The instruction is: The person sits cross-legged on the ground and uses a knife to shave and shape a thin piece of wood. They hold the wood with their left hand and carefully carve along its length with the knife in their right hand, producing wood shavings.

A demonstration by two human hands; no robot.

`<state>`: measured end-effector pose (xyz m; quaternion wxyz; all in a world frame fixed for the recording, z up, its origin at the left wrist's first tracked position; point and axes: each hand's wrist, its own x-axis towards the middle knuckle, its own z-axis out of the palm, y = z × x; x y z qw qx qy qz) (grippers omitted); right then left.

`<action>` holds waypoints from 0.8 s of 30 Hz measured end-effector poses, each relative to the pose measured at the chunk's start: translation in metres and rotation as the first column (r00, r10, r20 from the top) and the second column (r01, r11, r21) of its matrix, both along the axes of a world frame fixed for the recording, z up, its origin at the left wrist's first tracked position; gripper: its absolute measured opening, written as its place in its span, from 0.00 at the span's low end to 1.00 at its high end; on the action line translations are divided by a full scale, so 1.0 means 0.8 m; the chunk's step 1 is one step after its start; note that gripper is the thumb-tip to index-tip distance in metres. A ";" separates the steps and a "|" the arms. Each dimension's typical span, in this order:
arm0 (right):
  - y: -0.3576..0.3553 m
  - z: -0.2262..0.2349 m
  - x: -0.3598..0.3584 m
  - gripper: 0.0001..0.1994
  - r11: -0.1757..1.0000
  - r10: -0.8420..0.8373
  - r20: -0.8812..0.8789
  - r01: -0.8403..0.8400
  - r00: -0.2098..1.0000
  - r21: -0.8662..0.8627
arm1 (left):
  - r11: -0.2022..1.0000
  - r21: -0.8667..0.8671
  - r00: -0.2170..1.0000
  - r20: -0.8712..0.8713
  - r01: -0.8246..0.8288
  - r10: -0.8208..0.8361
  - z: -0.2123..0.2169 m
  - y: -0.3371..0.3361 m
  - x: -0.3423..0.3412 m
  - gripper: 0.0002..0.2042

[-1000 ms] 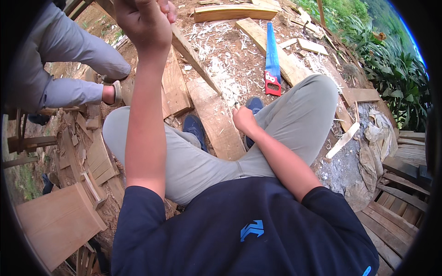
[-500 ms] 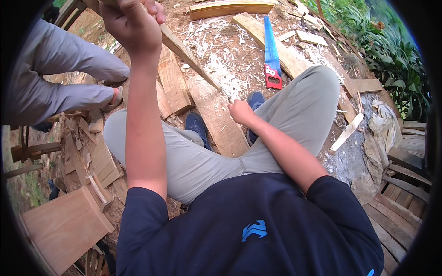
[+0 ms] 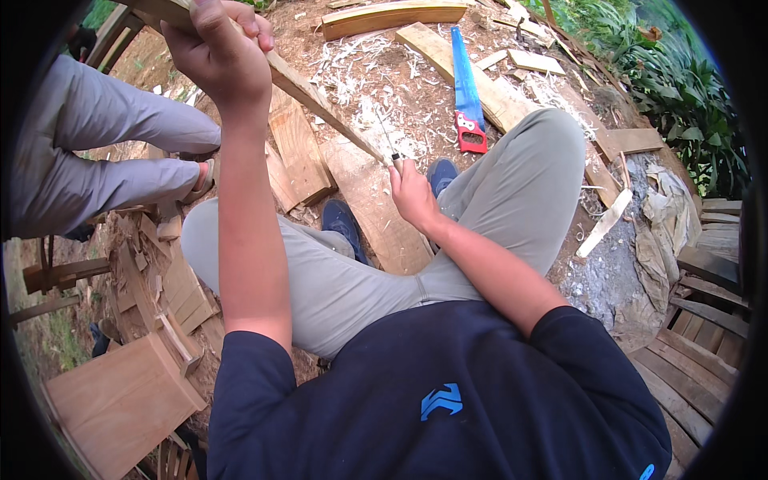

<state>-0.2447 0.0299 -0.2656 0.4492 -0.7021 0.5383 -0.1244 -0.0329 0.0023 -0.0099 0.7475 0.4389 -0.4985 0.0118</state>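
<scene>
A long wooden strip (image 3: 320,100) slants from the top left of the view down toward the middle, its lower end resting on a broad plank (image 3: 376,208) that lies between the person's knees. The left hand (image 3: 216,56) is raised high and wrapped tight around the upper part of the strip, fingers curled fully over it. The right hand (image 3: 412,192) sits low, just beside the strip's lower end, clenched around the handle of a thin metal tool (image 3: 390,144) whose slim blade points up toward the strip; whether the tip touches the wood cannot be told.

The person sits with both legs in grey trousers, 2 blue shoes (image 3: 344,228) flanking the plank. Pale wood shavings (image 3: 376,88) cover the ground beyond it. A blue-bladed handsaw with a red handle (image 3: 464,88) lies on another board further off. More boards and offcuts (image 3: 300,152) lie around, and a flat wooden panel (image 3: 120,404) sits at lower left. A second person's grey-trousered legs (image 3: 88,152) enter from the left.
</scene>
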 end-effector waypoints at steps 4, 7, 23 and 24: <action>-0.023 -0.122 -0.030 0.19 0.939 0.339 -0.323 -0.297 0.883 0.173 | 1.000 -0.011 0.999 0.025 0.028 -0.028 0.001 -0.015 -0.009 0.19; 0.009 -0.041 0.004 0.22 0.999 0.053 -0.144 -0.054 0.988 -0.006 | 1.000 -0.011 1.000 -0.004 -0.021 0.021 -0.004 0.001 0.000 0.19; -0.054 0.030 -0.018 0.12 0.791 -0.260 0.335 0.000 0.906 0.612 | 0.976 -0.022 0.961 -0.170 0.215 -0.216 -0.005 0.001 0.020 0.17; -0.051 0.058 -0.018 0.09 0.737 -0.347 0.349 0.023 0.871 0.676 | 0.975 -0.014 0.963 -0.159 0.220 -0.220 -0.007 0.003 0.025 0.17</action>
